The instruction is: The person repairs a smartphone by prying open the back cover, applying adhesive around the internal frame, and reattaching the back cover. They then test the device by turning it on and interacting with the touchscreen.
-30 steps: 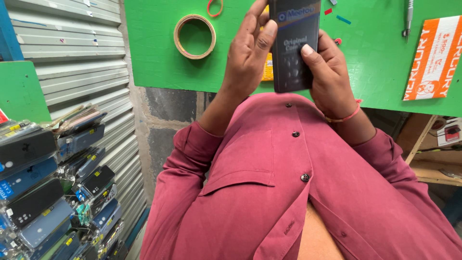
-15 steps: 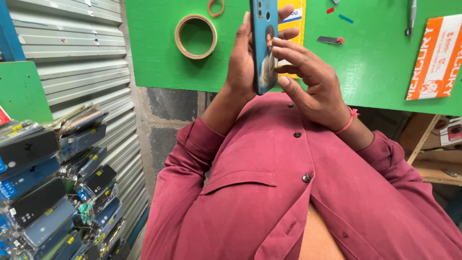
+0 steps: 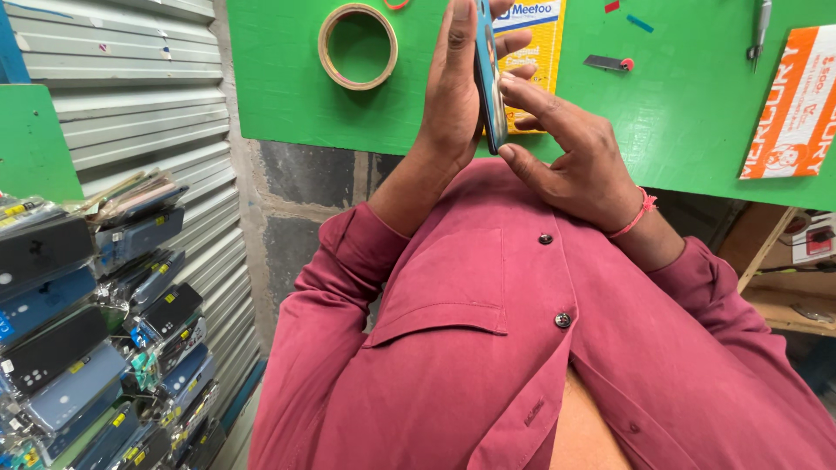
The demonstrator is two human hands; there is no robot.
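**Phone held on edge between two hands**

The phone [image 3: 488, 74] stood edge-on to the camera, its long axis running away from the person, toward the far side of the green table [image 3: 697, 96]; its top end was cut off by the frame edge. The left hand [image 3: 455, 83] lay flat and open against one broad face, fingers straight along its length. The right hand [image 3: 570, 144] was half open, its thumb and fingertips touching the other face and lower edge. Just beyond the right hand lay a yellow packet [image 3: 531, 39]. A tape roll [image 3: 358, 45] lay near the left hand, on its outer side. Well to the right hand's outer side lay an orange packet [image 3: 797, 100].
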